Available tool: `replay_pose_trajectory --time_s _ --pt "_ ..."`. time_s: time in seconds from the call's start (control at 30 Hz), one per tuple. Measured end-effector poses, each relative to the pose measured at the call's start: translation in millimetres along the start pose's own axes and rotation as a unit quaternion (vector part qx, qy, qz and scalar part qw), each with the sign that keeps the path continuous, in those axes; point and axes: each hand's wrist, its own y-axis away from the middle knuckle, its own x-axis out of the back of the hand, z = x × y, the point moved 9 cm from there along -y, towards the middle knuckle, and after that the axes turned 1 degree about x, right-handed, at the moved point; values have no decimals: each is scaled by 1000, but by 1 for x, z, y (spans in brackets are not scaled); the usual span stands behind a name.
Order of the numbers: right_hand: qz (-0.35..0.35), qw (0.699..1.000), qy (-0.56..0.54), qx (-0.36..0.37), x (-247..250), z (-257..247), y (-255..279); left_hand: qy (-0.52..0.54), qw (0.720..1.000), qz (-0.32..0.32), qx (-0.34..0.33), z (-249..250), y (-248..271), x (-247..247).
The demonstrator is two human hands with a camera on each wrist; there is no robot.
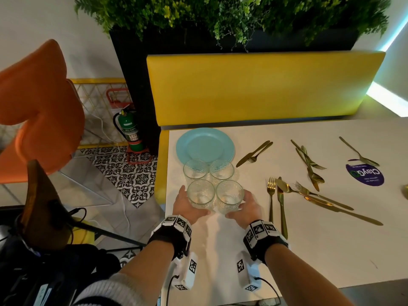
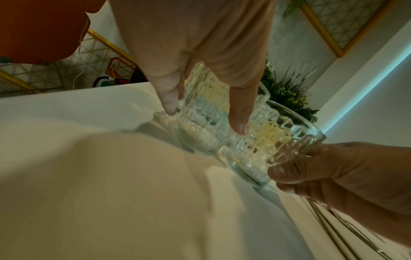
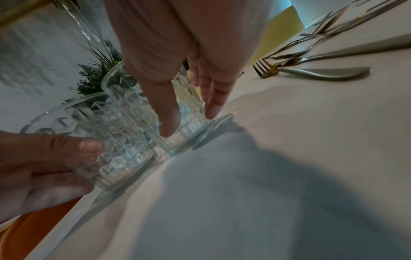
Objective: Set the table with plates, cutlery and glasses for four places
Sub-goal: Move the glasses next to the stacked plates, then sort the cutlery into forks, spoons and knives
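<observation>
Left hand (image 1: 187,205) grips near-left glass (image 1: 201,193); right hand (image 1: 245,206) grips near-right glass (image 1: 229,196). Both stand at counter (image 1: 309,250) left edge, just before two more glasses (image 1: 208,171) and blue plates (image 1: 205,144). Gold cutlery (image 1: 309,173) scattered rightward.

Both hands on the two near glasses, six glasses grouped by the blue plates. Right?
Not six: the head view shows four glasses, two near and two behind. The rest holds: left hand and right hand grip the near pair beside the blue plates.
</observation>
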Motion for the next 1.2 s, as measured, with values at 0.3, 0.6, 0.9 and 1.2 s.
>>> replay_pose_trajectory --time_s 0.3,0.6,0.9,1.2 --pt "6 999 -28 -17 36 3 -9 23 972 162 -170 64 38 45" --pt "72 964 257 -5 119 10 -8 57 948 111 -293 163 43 7" --pt "67 966 244 -42 155 52 -40 -51 971 -79 -218 189 39 -127" --pt "52 961 268 -41 205 66 -75 -278 950 -134 -48 145 0 -206"
